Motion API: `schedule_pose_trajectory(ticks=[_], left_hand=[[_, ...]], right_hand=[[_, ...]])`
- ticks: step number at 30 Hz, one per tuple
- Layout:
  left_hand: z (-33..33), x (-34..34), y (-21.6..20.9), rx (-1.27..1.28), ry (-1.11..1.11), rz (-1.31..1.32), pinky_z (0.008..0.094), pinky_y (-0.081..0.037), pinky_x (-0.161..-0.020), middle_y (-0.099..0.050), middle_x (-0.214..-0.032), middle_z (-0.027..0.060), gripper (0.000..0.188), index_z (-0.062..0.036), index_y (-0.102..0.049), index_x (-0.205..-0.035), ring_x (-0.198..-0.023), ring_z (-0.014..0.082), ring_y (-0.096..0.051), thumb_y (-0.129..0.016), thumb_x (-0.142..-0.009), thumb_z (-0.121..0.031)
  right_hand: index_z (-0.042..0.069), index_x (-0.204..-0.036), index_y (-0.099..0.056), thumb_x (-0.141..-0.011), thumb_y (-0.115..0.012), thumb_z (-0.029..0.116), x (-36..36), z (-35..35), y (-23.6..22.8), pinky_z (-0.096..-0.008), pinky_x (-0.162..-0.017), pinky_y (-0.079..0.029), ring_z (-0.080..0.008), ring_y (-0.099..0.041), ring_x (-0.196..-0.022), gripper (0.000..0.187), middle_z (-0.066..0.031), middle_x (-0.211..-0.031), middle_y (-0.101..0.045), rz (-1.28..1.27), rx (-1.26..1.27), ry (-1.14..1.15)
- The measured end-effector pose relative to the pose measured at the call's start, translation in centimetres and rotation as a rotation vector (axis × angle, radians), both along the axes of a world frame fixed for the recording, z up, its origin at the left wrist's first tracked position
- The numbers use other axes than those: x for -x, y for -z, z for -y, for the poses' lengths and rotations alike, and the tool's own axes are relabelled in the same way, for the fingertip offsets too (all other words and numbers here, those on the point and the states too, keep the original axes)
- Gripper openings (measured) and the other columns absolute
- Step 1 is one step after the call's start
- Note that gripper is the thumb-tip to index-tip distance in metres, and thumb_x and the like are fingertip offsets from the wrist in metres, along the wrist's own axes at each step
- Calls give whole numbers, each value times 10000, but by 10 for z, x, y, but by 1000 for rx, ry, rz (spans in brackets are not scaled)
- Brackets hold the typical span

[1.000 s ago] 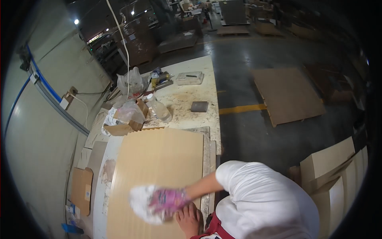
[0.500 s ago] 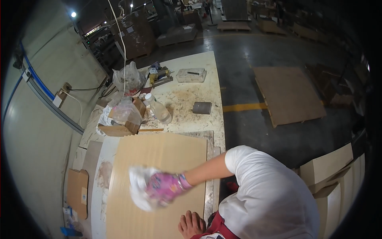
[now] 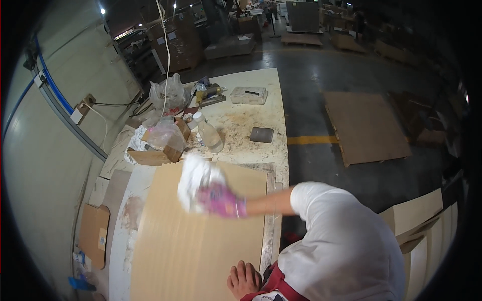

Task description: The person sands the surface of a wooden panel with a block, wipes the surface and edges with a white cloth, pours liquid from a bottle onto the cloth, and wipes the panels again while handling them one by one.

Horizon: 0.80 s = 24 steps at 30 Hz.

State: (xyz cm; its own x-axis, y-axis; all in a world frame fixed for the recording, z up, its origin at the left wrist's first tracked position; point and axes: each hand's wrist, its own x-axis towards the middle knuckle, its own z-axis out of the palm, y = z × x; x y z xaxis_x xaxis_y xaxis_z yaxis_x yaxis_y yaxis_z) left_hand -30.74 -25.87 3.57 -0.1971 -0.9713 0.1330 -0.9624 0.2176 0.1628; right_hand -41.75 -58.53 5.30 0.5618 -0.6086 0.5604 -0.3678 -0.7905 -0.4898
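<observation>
A pale wood-grain panel [image 3: 186,251] lies flat on the worktable. My right hand [image 3: 221,200], in a pink-purple patterned glove, presses a bunched white cloth [image 3: 195,175] onto the panel's far part. Motion blurs the glove and cloth somewhat. My bare left hand [image 3: 244,279] lies on the panel's near right part, close to my body, fingers stretched out and holding nothing.
Beyond the panel on the worktable [image 3: 273,110] stand a clear bottle [image 3: 210,135], a dark sanding block [image 3: 261,135], a pale box [image 3: 249,96], a nail gun [image 3: 211,94] and plastic bags [image 3: 169,95]. A wall is at left; a brown board [image 3: 366,125] lies on the floor at right.
My right hand has swept the white cloth away from me, toward the panel's far edge. My left hand stays in its place on the panel.
</observation>
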Motion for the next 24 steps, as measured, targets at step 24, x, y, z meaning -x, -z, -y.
schedule_pose_trajectory(ticks=[24], left_hand=[[17, -5, -14, 243, -61, 85, 347, -422, -968, -550, -1397, -42, 341, -203, -613, -1257, -1238, 169, -537, -606, -922, -267]], right_hand=[[281, -1349, -563, -899, -588, 419, -58, -52, -57, -501, -1067, -387, -331, -508, -1279, 472, -83, -1388, -539, -254, 258, -684]])
